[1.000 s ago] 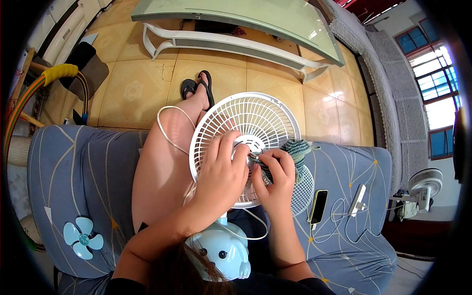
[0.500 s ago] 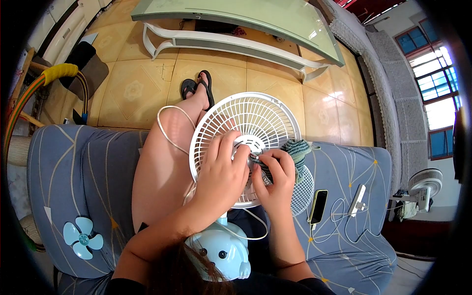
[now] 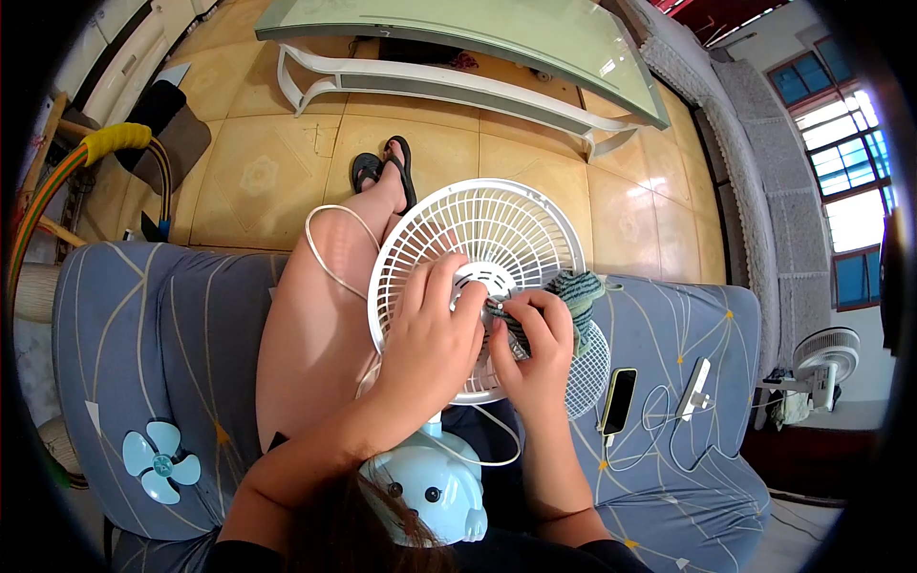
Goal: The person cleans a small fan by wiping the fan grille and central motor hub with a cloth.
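A white fan grille (image 3: 411, 234) stands over my lap on a light blue fan base (image 3: 435, 487) with an animal face. My left hand (image 3: 435, 329) lies across the grille with bent fingers gripping it beside the hub (image 3: 487, 277); its thumb is mostly hidden. In the pinched fingers of my right hand (image 3: 537, 344) is a green and dark striped cloth (image 3: 576, 294), pressed at the small shaft in the hub's middle. The rest of the cloth hangs to the right. A light blue fan blade (image 3: 161, 463) rests on the sofa at the left.
Right of the fan, a second round grille (image 3: 587, 372) leans on the sofa (image 3: 659, 334). Near it lie a phone (image 3: 619, 401) with its cable and a white power strip (image 3: 694, 390). A white cord (image 3: 320, 253) loops over my leg. Ahead is a glass-topped table (image 3: 478, 38).
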`<state>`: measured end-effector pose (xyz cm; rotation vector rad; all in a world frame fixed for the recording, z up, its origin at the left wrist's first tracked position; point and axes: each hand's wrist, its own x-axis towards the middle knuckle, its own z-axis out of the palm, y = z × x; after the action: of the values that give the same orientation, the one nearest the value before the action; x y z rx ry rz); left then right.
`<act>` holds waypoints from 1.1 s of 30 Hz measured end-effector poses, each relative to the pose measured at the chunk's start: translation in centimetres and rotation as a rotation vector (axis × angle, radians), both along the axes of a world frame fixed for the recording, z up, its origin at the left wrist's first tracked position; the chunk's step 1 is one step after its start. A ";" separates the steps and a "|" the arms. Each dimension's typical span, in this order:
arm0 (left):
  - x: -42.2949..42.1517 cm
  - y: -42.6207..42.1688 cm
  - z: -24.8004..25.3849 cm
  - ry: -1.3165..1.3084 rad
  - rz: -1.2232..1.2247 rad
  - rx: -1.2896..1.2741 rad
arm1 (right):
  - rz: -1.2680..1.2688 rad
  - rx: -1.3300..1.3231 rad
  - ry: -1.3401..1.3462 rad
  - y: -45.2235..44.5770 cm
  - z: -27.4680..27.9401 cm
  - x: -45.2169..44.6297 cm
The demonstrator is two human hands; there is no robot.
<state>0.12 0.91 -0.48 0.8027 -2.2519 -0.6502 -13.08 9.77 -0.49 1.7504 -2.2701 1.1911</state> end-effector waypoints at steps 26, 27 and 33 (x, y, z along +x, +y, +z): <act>-0.1 -0.2 0.2 -0.062 0.010 -0.005 | 0.032 0.041 -0.010 -0.1 0.6 -0.8; -0.1 -0.3 0.2 -0.063 0.008 -0.004 | 0.010 0.035 -0.010 -0.4 0.4 -0.8; -0.1 -0.4 0.2 -0.050 0.005 0.015 | -0.010 0.025 0.003 -0.6 0.0 -0.6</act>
<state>0.06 0.47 -0.26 0.8408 -2.2919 -0.6525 -13.65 9.21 -0.47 1.7452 -2.2991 1.1629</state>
